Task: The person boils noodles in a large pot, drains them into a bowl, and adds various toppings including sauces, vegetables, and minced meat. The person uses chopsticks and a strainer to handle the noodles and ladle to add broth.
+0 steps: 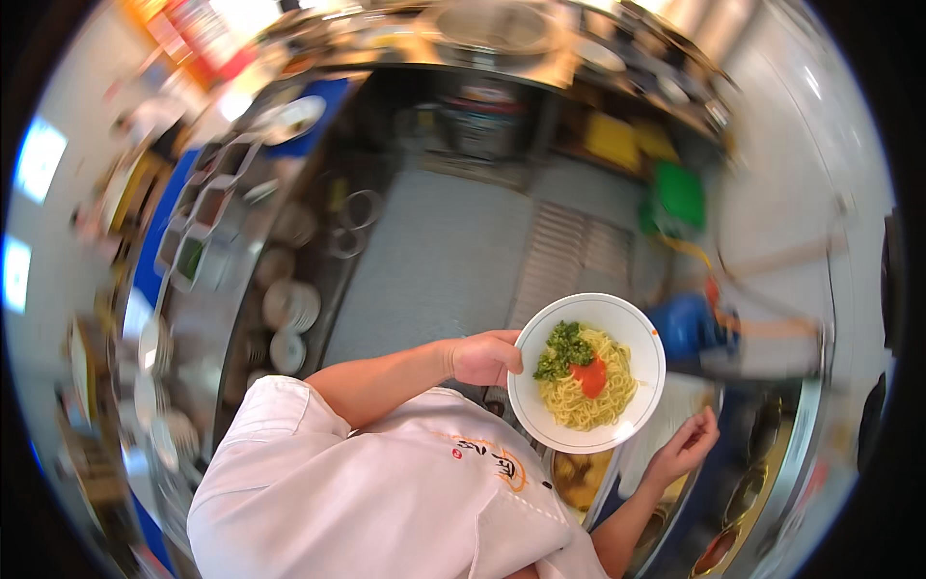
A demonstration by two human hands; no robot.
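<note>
My left hand (488,358) grips the left rim of a white bowl (532,416) with thin grey lines around its edge. Yellow noodles (579,402) fill its middle. Chopped green vegetables (564,347) lie on the noodles' upper left, and a patch of red sauce (592,376) sits at their centre. An orange spot marks the rim at the upper right. To the right of the bowl and apart from it is my right hand (684,447), fingers loosely curled, with nothing visible in it. Below the bowl, a metal container (582,481) holds yellowish-brown food.
Along the left runs a metal counter (210,318) with food pans (210,203) and stacked white dishes (170,438); more bowls (291,305) are shelved beneath. A large pot (492,29) stands at the far end. A green bin (678,194) and a blue container (684,326) are on the right.
</note>
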